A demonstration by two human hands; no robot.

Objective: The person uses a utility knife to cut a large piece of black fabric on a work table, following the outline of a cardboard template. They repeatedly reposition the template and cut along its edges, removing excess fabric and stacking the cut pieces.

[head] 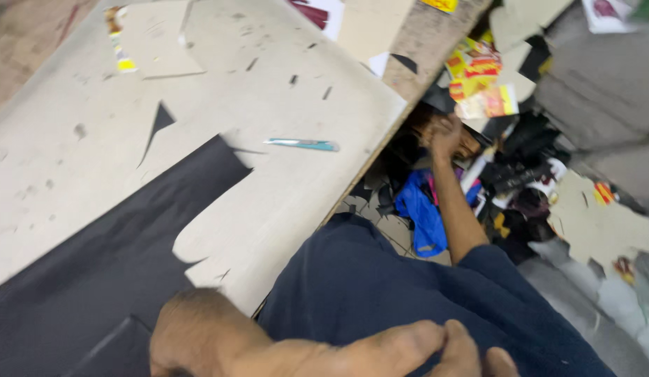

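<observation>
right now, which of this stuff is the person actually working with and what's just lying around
In hand:
- right hand down in the floor scrap pile, at a brown piece
- left hand resting on dark blue clothing

Lying about:
- teal-handled cutter
- beige card sheet
- black sheet
- blue cloth
- red and yellow wrappers

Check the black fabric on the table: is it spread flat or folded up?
Spread flat, as far as shown. The black fabric lies smooth under the cardboard pattern, with no visible folds; its lower edge runs out of frame.
</observation>
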